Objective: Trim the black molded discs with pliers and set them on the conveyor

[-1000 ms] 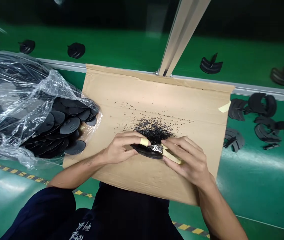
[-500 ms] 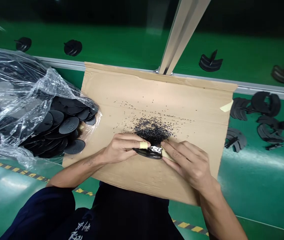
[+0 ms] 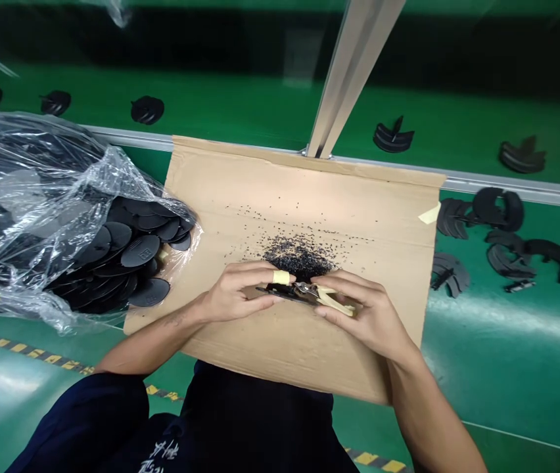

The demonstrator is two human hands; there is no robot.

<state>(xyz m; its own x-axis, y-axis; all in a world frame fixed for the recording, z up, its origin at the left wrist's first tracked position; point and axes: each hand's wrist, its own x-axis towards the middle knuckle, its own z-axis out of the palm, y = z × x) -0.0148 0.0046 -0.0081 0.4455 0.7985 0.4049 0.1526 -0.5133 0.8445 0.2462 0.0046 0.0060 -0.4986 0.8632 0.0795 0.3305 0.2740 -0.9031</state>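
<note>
Over the cardboard sheet, my left hand pinches a thin black plastic disc at its left edge. Yellow tape is wrapped round one of its fingers. My right hand holds cutting pliers with cream-coloured handles, their metal head against the disc's edge. The handles stand somewhat apart. A heap of small black cuttings lies just beyond my fingers, with loose bits scattered around it. How far the jaws are parted is too small to tell.
At the left, a clear plastic bag spills many black discs onto the cardboard. Curved black parts lie on the green surface at the right. A metal post rises at the back, beside glass with reflections.
The pliers' handles have spread apart in my right hand, whose fingers have loosened. The disc has tipped flatter. The view has shifted slightly.
</note>
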